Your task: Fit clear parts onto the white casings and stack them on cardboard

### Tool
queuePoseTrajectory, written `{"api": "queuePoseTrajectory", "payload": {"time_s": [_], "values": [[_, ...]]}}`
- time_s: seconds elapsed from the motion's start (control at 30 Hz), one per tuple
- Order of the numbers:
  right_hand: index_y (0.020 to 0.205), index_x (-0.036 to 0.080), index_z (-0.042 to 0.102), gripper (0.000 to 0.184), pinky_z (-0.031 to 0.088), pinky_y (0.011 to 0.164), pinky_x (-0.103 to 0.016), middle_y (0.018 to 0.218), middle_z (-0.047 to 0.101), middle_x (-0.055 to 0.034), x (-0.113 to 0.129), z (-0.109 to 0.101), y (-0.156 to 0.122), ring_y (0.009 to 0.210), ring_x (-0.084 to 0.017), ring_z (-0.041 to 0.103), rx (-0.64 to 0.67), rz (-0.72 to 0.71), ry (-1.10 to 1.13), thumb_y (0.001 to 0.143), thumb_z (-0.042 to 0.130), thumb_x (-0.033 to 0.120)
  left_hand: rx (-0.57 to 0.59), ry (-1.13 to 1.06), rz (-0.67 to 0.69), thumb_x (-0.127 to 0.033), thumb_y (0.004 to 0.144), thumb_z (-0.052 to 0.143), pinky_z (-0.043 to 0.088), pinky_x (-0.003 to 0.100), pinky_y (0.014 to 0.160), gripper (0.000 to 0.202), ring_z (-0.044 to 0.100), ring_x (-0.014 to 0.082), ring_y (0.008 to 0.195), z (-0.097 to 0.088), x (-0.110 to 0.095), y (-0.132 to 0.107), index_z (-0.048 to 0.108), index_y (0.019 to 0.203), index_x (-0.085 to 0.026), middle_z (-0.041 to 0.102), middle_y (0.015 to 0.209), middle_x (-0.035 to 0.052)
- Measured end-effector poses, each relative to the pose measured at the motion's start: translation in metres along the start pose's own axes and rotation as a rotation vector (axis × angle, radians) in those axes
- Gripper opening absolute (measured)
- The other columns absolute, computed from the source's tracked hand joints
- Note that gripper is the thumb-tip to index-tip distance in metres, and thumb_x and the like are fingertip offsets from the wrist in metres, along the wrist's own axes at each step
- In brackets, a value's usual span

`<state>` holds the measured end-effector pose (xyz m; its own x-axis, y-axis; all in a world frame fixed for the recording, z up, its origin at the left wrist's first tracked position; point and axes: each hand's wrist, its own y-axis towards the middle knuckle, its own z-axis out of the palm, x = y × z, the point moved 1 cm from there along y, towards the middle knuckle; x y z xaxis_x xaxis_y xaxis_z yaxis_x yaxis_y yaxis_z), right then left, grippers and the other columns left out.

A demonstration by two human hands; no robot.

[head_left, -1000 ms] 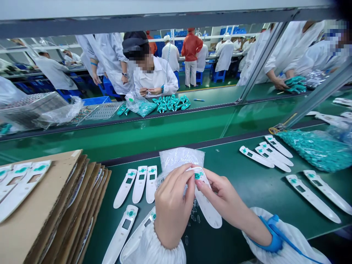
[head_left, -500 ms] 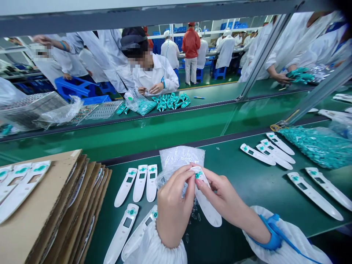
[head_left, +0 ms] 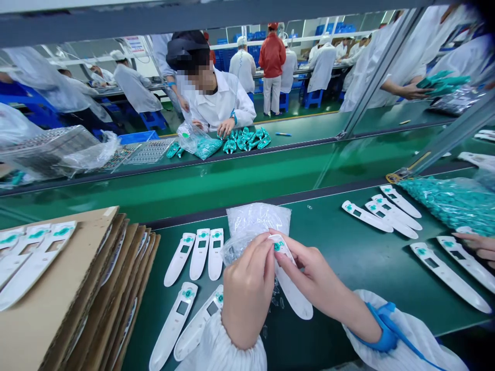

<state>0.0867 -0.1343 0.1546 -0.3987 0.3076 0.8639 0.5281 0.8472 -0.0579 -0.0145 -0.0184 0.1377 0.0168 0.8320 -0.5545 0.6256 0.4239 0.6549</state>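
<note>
A long white plastic cover (head_left: 294,298) with a teal button pad near its top is tilted between my hands. My right hand (head_left: 305,260) grips it by its upper right side, thumb across the front. My left hand (head_left: 247,283) has its fingers pinched together at the cover's upper left edge, beside the teal pad; what lies between the fingertips is hidden. Small clear plastic pieces (head_left: 276,299) lie on the table below. Behind my hands is a clear bag (head_left: 259,217) of translucent parts. To the left lie several similar white covers (head_left: 199,257) with teal pads.
Stacked cardboard sheets (head_left: 93,299) with white covers stand at the left. More covers (head_left: 450,278) and a bag of teal parts (head_left: 456,206) are at the right, where another person's hand (head_left: 479,245) reaches in. Across the green channel (head_left: 193,183) a co-worker (head_left: 216,98) sits by teal parts.
My hands keep nearly the same hold on the cover. The view has shifted slightly. Another person's hand has come in at the right edge; the co-worker opposite has reached to the teal parts.
</note>
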Motion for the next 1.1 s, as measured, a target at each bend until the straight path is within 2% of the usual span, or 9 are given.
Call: {"api": "queuePoseTrajectory", "payload": {"time_s": [0.17, 0.3, 0.4, 0.53, 0.67, 0.8, 0.93, 1.0, 1.1], "values": [[0.152, 0.016, 0.051, 0.055, 0.030, 0.052, -0.025, 0.067, 0.044, 0.0045, -0.002, -0.001, -0.001, 0.056, -0.011, 0.031, -0.007, 0.006, -0.041, 0.107, 0.042, 0.046, 0.059, -0.037, -0.002, -0.010, 0.098, 0.057, 0.066, 0.029, 0.084, 0.019, 0.076, 0.0226, 0.105, -0.002, 0.002, -0.001, 0.067, 0.114, -0.014, 0.076, 0.119, 0.0107], [0.156, 0.020, 0.047, 0.057, 0.037, 0.056, -0.024, 0.072, 0.060, 0.0020, -0.002, -0.004, -0.005, 0.058, -0.012, 0.040, 0.018, 0.002, -0.025, 0.106, 0.044, 0.049, 0.106, -0.373, -0.297, -0.015, 0.097, 0.061, 0.064, 0.019, 0.071, 0.013, 0.076, 0.0160, 0.095, -0.007, 0.005, 0.004, 0.070, 0.104, -0.021, 0.076, 0.109, 0.0034], [0.158, 0.021, 0.043, 0.058, 0.037, 0.056, -0.024, 0.072, 0.063, 0.0021, -0.003, -0.007, -0.009, 0.056, -0.011, 0.040, 0.038, -0.029, -0.031, 0.107, 0.043, 0.048, 0.166, -0.595, -0.515, -0.022, 0.094, 0.069, 0.063, 0.018, 0.071, 0.014, 0.076, 0.0150, 0.089, -0.008, 0.006, 0.006, 0.072, 0.107, -0.024, 0.077, 0.106, 0.0009], [0.158, 0.022, 0.044, 0.057, 0.034, 0.051, -0.024, 0.059, 0.056, 0.0053, -0.007, -0.009, -0.015, 0.049, -0.010, 0.034, 0.034, -0.026, -0.033, 0.107, 0.043, 0.049, 0.266, -0.646, -0.499, -0.027, 0.097, 0.065, 0.063, 0.024, 0.073, 0.012, 0.075, 0.0168, 0.083, -0.010, 0.003, 0.004, 0.076, 0.098, -0.023, 0.077, 0.094, 0.0012], [0.146, 0.021, 0.060, 0.052, 0.051, 0.061, -0.027, 0.074, 0.071, -0.0012, -0.007, -0.008, -0.023, 0.058, -0.014, 0.064, -0.039, 0.029, 0.155, 0.107, 0.043, 0.051, 0.254, -0.601, -0.450, -0.028, 0.098, 0.062, 0.061, 0.029, 0.078, 0.014, 0.073, 0.0188, 0.084, -0.009, -0.011, -0.004, 0.075, 0.098, -0.022, 0.076, 0.095, 0.0041], [0.134, 0.021, 0.069, 0.049, 0.057, 0.063, -0.027, 0.092, 0.077, -0.0057, -0.008, -0.006, -0.035, 0.067, -0.016, 0.071, -0.195, 0.013, 0.292, 0.103, 0.052, 0.054, 0.257, -0.870, -0.672, -0.034, 0.094, 0.069, 0.062, 0.026, 0.080, 0.025, 0.070, 0.0197, 0.105, -0.002, -0.031, -0.023, 0.062, 0.116, -0.025, 0.067, 0.124, 0.0060], [0.132, 0.022, 0.071, 0.050, 0.058, 0.070, -0.027, 0.100, 0.078, -0.0067, -0.015, 0.006, -0.046, 0.079, -0.018, 0.072, -0.368, 0.024, 0.370, 0.102, 0.053, 0.058, 0.365, -0.988, -0.814, -0.038, 0.093, 0.069, 0.056, 0.021, 0.068, 0.033, 0.070, 0.0126, 0.079, 0.005, -0.042, -0.051, 0.048, 0.115, -0.023, 0.068, 0.102, 0.0024], [0.132, 0.022, 0.070, 0.051, 0.058, 0.074, -0.027, 0.108, 0.078, -0.0073, -0.017, 0.016, -0.050, 0.089, -0.020, 0.073, -0.340, 0.039, 0.419, 0.101, 0.054, 0.059, 0.370, -0.928, -0.816, -0.040, 0.096, 0.065, 0.054, 0.021, 0.066, 0.032, 0.068, 0.0124, 0.072, 0.001, -0.039, -0.063, 0.049, 0.117, -0.022, 0.068, 0.087, 0.0003], [0.143, 0.024, 0.061, 0.055, 0.059, 0.086, -0.029, 0.120, 0.075, -0.0070, -0.014, 0.034, -0.054, 0.105, -0.023, 0.071, -0.144, 0.031, 0.510, 0.100, 0.056, 0.058, 0.335, -0.781, -0.795, -0.040, 0.094, 0.065, 0.055, 0.023, 0.071, 0.029, 0.071, 0.0160, 0.079, -0.022, -0.028, -0.077, 0.059, 0.112, -0.019, 0.072, 0.087, 0.0040]]}}
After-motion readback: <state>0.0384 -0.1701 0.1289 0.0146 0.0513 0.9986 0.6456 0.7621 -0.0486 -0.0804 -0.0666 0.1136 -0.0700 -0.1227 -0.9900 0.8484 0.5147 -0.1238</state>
